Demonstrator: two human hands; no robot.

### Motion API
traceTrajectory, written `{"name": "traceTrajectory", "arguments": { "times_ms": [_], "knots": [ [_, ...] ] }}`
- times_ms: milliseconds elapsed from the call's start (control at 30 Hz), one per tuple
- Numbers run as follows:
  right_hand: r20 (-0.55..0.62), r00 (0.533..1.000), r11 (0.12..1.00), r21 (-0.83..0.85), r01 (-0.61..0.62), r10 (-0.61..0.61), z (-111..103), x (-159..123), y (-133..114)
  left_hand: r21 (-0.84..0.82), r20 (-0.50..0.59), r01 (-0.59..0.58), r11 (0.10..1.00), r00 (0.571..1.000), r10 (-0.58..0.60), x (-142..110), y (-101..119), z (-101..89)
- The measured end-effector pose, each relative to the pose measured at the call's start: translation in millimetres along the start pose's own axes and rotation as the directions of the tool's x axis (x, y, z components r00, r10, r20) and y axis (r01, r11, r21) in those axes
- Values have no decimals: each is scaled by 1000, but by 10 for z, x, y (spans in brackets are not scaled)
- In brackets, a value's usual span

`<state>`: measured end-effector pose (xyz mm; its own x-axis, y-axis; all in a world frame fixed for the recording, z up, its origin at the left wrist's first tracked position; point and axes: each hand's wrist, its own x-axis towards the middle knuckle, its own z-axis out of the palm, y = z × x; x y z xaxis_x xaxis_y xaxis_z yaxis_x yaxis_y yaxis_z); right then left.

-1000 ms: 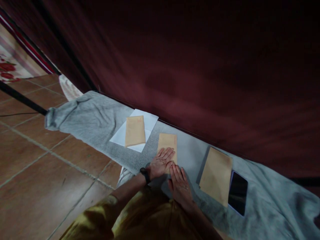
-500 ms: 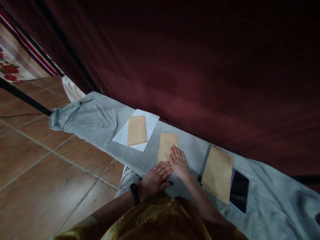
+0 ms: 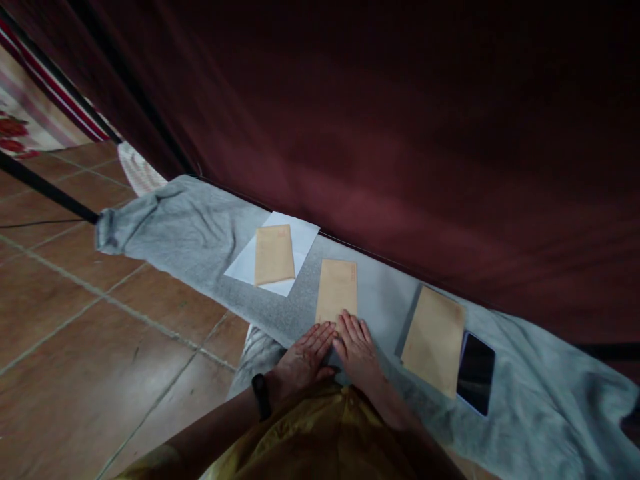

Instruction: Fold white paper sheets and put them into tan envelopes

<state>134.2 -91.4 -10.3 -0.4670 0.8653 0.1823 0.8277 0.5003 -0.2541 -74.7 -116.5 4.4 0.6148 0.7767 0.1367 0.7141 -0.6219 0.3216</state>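
A tan paper envelope lies flat on the grey cloth in front of me, with small reddish print at its top right corner. My left hand rests flat at the envelope's lower left edge, fingers stretched out; a black band circles that wrist. Beside it, my right hand lies palm down across the lower right part, its fingers extended and slightly apart. Both hands hide the envelope's near edge. Neither hand grips anything.
To the left, another tan envelope lies on a white paper sheet. On the right sits a stack of tan envelopes, with a dark-screened phone beside it. Grey cloth covers the surface; a dark red curtain hangs behind.
My right hand has slid down toward me, from the middle of the envelope to its near edge. The left hand stays almost in place. The whole view has shifted slightly.
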Motion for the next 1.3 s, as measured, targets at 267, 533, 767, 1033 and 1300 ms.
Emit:
{"name": "traceTrajectory", "arguments": {
  "times_ms": [267, 533, 767, 1033, 1300],
  "knots": [
    [-94, 995, 999, -46, -23, 19, -14, -470, -92, 22, -34, 13, 1000, 999, -13, -73, -16, 43],
    [-145, 989, 998, -54, -42, 33, 107, -482, -86, 37, -68, 84, 996, 994, -82, 663, -64, 95],
    [-128, 990, 996, -63, -63, 54, 58, -453, -85, 88, -67, 223, 971, 974, -218, 1574, -362, 145],
    [-136, 987, 993, -69, -99, 89, 27, -443, -137, 115, -15, 124, 986, 992, -123, 1466, -353, 176],
    [-104, 992, 994, -73, -85, 77, 0, -508, -33, 88, -36, 62, 994, 998, -59, 924, -157, 221]
  ]
}}
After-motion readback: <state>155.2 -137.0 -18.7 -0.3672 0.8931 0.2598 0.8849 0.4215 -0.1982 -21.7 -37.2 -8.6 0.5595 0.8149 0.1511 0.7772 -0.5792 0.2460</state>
